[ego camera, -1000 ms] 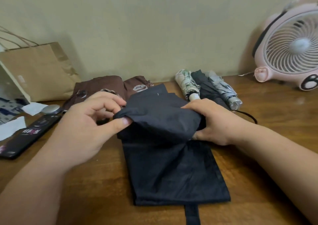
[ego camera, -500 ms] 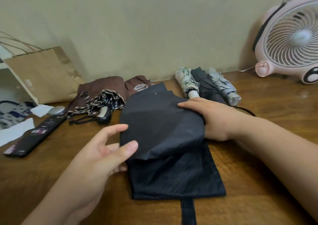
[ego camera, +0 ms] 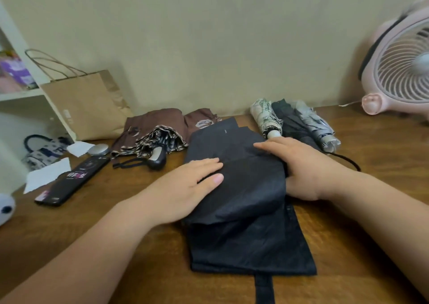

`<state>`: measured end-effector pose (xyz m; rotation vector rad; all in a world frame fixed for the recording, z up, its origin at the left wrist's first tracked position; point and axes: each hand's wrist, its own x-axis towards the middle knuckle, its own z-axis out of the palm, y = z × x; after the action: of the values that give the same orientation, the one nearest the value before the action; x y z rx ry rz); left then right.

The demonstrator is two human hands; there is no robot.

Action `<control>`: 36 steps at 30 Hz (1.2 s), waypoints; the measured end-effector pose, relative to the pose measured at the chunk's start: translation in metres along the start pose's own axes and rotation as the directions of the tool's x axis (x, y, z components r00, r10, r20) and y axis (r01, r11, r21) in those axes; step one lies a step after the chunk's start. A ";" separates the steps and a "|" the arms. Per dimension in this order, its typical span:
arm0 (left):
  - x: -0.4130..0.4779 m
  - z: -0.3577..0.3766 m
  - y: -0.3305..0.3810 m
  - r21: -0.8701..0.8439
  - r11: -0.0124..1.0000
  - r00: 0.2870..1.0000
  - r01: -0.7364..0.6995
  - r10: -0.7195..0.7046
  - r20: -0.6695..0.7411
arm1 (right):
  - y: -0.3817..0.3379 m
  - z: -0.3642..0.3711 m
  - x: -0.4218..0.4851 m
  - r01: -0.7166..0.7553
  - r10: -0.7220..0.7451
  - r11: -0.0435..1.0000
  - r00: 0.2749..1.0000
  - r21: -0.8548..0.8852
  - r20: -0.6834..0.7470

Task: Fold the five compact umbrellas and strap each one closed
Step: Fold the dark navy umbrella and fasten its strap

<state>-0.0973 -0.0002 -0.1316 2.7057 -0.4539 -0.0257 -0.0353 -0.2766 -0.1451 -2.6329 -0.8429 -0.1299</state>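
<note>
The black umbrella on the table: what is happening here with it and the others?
A person is folding the black umbrella on the wooden table. The left hand presses flat on the folded canopy, and the right hand lies on its other side. Its strap lies loose at the near edge, not yet fastened. At the back, a floral umbrella, a dark umbrella and a grey umbrella lie rolled up side by side. The brown umbrella lies loosely bunched, not yet rolled.
</note>
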 end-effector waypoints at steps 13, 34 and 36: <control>-0.001 0.018 -0.013 -0.095 0.992 0.990 -0.079 0.067 -0.124 | -0.053 -0.035 -0.036 -0.124 0.302 0.669 0.946 0.733 -0.117; -0.015 0.018 -0.002 0.312 0.925 0.973 -0.217 0.181 0.141 | -0.078 0.008 -0.121 -0.273 0.324 0.640 0.944 0.719 0.070; -0.016 0.019 0.001 0.312 0.914 0.958 -0.258 0.201 0.202 | -0.076 0.008 -0.122 -0.303 0.315 0.725 0.945 0.618 0.094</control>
<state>-0.1145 -0.0034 -0.1491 2.9740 -0.9022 -0.1196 -0.1794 -0.2827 -0.1524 -2.0768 -0.3303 0.1918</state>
